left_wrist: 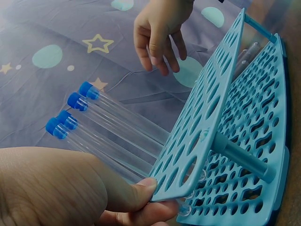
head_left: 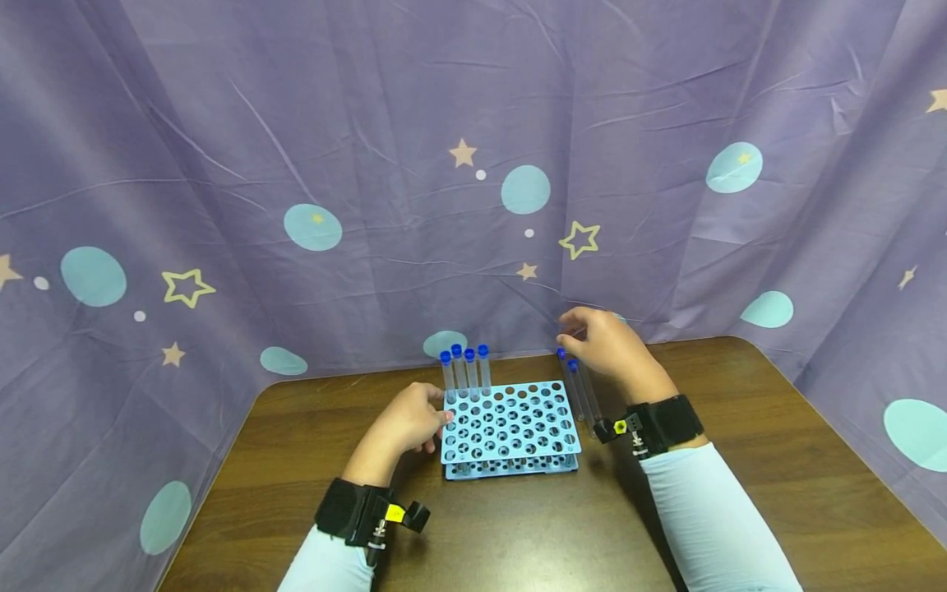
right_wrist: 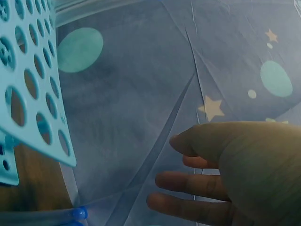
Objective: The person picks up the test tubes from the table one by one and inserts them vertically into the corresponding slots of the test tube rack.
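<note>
A light blue test tube rack (head_left: 510, 423) stands on the table, with several blue-capped clear tubes (left_wrist: 113, 127) upright in its back left corner. My left hand (head_left: 410, 421) grips the rack's left edge, thumb on the top plate and fingers beneath it, as the left wrist view shows. Right of the rack, two capped tubes (head_left: 577, 390) lie on the table. Over their capped ends my right hand (head_left: 610, 345) hovers with fingers apart and slightly bent, holding nothing. In the right wrist view, a blue cap (right_wrist: 79, 213) shows below and left of that hand (right_wrist: 225, 172).
The brown wooden table (head_left: 311, 460) ends at the back against a purple curtain (head_left: 385, 205) with stars and dots. Both wrists wear black straps with small cameras.
</note>
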A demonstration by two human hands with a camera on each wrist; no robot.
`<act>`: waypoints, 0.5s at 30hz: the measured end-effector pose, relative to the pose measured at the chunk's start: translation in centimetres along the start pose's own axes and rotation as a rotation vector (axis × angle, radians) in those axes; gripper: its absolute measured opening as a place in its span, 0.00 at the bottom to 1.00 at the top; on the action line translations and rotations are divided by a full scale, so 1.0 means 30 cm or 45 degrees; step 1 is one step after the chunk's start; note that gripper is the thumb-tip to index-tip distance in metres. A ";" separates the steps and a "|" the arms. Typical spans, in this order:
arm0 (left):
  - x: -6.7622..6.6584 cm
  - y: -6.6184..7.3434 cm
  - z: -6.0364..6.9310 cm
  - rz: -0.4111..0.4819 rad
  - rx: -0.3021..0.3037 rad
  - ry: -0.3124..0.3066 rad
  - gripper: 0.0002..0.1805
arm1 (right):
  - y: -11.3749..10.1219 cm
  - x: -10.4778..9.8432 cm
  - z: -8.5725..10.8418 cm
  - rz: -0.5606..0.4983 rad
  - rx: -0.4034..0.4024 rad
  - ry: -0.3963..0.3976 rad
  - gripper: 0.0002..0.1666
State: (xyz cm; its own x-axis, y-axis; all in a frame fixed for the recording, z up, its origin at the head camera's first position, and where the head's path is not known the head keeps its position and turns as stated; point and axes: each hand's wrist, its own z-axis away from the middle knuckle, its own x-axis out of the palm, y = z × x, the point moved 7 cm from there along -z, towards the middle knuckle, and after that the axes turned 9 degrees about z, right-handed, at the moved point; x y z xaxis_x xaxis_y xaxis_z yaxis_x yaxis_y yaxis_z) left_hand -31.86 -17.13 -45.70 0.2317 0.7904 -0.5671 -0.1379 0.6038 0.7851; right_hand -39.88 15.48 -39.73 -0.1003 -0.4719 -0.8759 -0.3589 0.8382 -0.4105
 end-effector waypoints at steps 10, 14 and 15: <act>0.001 0.004 0.002 -0.003 0.007 -0.004 0.32 | 0.063 0.044 -0.005 0.073 0.058 -0.087 0.25; 0.002 0.004 0.002 -0.004 0.007 -0.006 0.32 | 0.091 0.066 -0.005 0.093 0.080 -0.139 0.24; 0.003 0.004 0.003 -0.002 0.004 -0.006 0.32 | 0.099 0.073 -0.005 0.099 0.085 -0.154 0.24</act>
State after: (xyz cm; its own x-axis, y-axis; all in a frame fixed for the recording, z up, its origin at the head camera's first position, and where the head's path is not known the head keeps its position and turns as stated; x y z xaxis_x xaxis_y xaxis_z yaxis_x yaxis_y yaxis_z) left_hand -31.78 -17.01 -45.64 0.2367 0.7890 -0.5670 -0.1342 0.6046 0.7852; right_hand -41.31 16.91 -42.83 -0.0112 -0.3716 -0.9283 -0.2912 0.8893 -0.3525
